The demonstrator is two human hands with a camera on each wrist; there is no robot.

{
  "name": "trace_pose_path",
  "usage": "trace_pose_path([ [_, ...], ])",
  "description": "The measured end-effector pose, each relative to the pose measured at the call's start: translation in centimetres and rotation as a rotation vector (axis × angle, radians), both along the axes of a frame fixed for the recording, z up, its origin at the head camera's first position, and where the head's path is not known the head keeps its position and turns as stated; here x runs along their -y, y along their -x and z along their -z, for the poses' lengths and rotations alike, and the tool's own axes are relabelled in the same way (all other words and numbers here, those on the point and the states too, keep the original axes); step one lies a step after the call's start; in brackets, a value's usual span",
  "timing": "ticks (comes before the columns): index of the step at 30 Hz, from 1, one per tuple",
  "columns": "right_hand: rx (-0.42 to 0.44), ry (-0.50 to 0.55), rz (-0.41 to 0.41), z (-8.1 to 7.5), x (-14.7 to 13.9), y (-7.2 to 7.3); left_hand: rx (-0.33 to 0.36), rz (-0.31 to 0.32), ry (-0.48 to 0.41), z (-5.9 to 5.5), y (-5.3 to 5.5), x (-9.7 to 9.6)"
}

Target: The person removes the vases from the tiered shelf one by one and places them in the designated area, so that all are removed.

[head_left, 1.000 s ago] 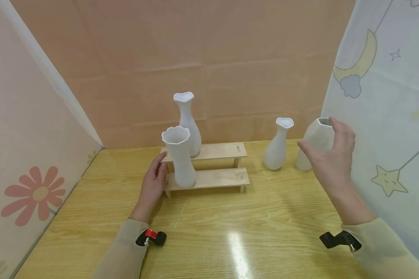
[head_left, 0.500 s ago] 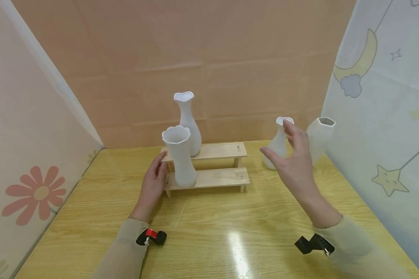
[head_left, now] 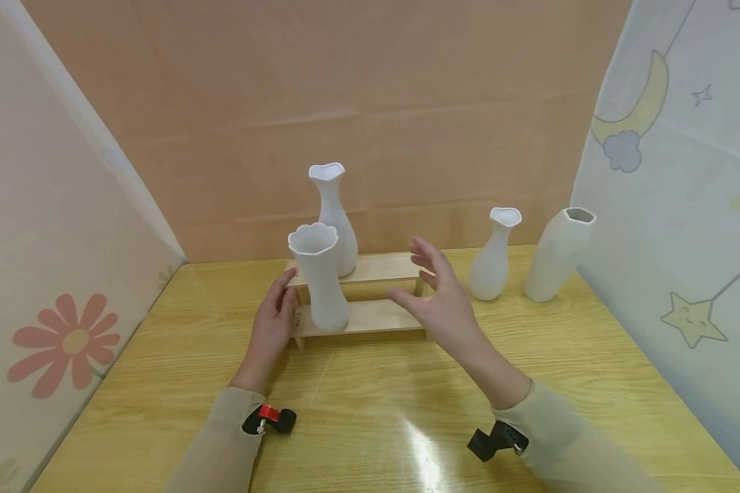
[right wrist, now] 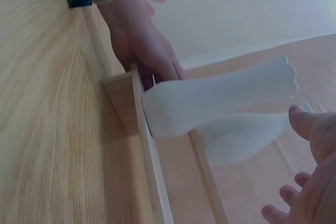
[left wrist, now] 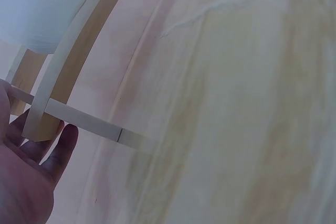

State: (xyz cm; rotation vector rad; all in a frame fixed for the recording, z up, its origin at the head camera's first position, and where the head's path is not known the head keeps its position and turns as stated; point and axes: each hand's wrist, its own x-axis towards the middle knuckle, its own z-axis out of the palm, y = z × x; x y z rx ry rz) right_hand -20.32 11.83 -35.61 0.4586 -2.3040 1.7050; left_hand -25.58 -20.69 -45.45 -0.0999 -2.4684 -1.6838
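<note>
A two-tier wooden display stand (head_left: 376, 317) is on the table, its left end held by my left hand (head_left: 273, 323); in the left wrist view several fingers (left wrist: 64, 148) curl at the shelf end. On its lower step, toward the left, stands a white vase with a scalloped rim (head_left: 322, 287). Behind it on the upper step rises a white vase with a narrow neck (head_left: 339, 233), its lower part partly covered. My right hand (head_left: 447, 308), fingers spread and bent with nothing between them, is in front of the stand's right end and hides part of it.
Right of the stand, a small white bulb-shaped vase (head_left: 490, 267) stands on the wooden table (head_left: 370, 404). Beside it, near the right cloth wall (head_left: 684, 226), is a larger white faceted vase (head_left: 558, 257). A pinkish cloth (head_left: 444, 137) hangs behind.
My right hand has moved left from in front of the faceted vase, past the bulb-shaped vase, to the stand's right end. My left hand and all the vases have stayed in place.
</note>
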Motion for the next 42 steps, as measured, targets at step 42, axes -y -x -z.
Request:
trace_pose_path([
  [42, 0.11, 0.168, -0.228, 1.4, 9.6, 2.6, -0.03, -0.02, 0.038, 0.1, -0.1, -0.1],
])
